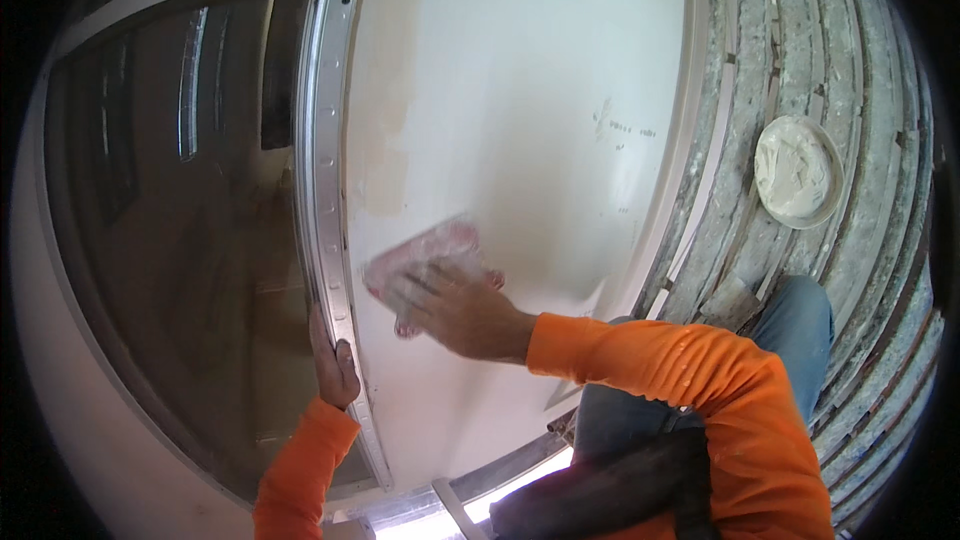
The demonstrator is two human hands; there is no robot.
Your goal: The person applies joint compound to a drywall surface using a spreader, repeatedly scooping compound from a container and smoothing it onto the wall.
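Note:
My right hand (pixel 455 305) is closed over a flat, dusty red sanding block (pixel 445 240), pressed against a white wall panel (pixel 540 70). The block is smeared by motion and partly hidden under my fingers. My left hand (pixel 335 365) grips the edge of a metal stud (pixel 330 130), which runs along the panel's left side. Its thumb lies on the near face while the fingers reach round the far side. Beige patches of compound (pixel 385 170) mark the panel beside the stud.
To the right, a round tub of white compound (pixel 795 172) rests on worn, white-spattered planks (pixel 860 270). My bent knee in jeans (pixel 800 325) is near them. Left of the stud is a dark framed opening (pixel 200 270). Bright light shows through a gap (pixel 430 525) below the panel.

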